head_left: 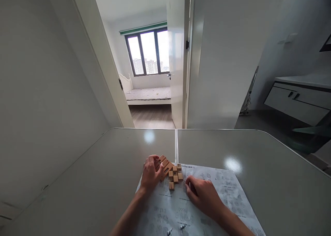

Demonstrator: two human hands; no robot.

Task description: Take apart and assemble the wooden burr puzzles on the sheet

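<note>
My left hand (151, 171) is closed round a brown wooden board (166, 167) with slots cut in it, tilted at the left of a group of cubes. Several small wooden cubes (176, 178) lie close together just right of the board. One cube (179, 166) at the back bears a "3". Another cube (171, 186), with a stroke like a "1", sits apart at the front. Just right of the cubes, my right hand (203, 192) rests over the paper with curled fingers. Nothing shows between its thumb and forefinger.
A printed sheet (219, 198) lies beneath both hands on the glossy grey table (85, 184). Two small dark scraps (183, 226) are near its front edge. A seam (176, 144) crosses the table. Beyond it are a doorway with a bed (150, 94) and a white cabinet (300, 98).
</note>
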